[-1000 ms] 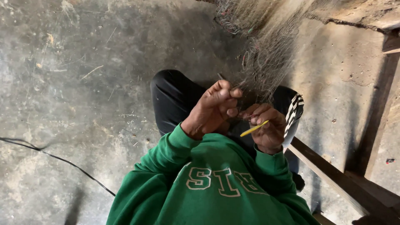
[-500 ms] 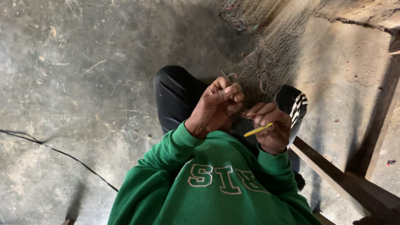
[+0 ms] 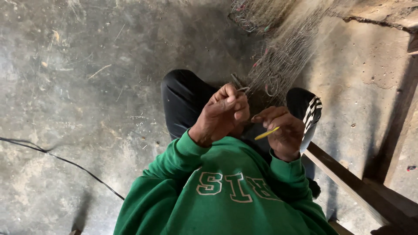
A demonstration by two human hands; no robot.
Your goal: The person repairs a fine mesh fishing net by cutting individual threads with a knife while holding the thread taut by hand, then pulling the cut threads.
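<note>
A fine grey fishing net (image 3: 283,56) hangs down from the upper right onto my lap. My left hand (image 3: 222,115) is closed, pinching a strand of the net's lower edge between thumb and fingers. Just to its right, my right hand (image 3: 283,130) grips a thin yellow netting needle (image 3: 267,133) that points toward the left hand. Both hands sit close together above my knees in black trousers (image 3: 185,98). Green sweatshirt sleeves (image 3: 183,156) cover my arms.
Bare concrete floor (image 3: 87,87) spreads to the left, with a black cable (image 3: 56,157) lying across it. A wooden beam (image 3: 348,182) runs diagonally at the lower right. A black shoe with white stripes (image 3: 310,115) is beside my right hand.
Both hands have stayed together at the net's edge, working the strand slightly; the left hand's fingers have shifted their pinch. The view has drifted a little.
</note>
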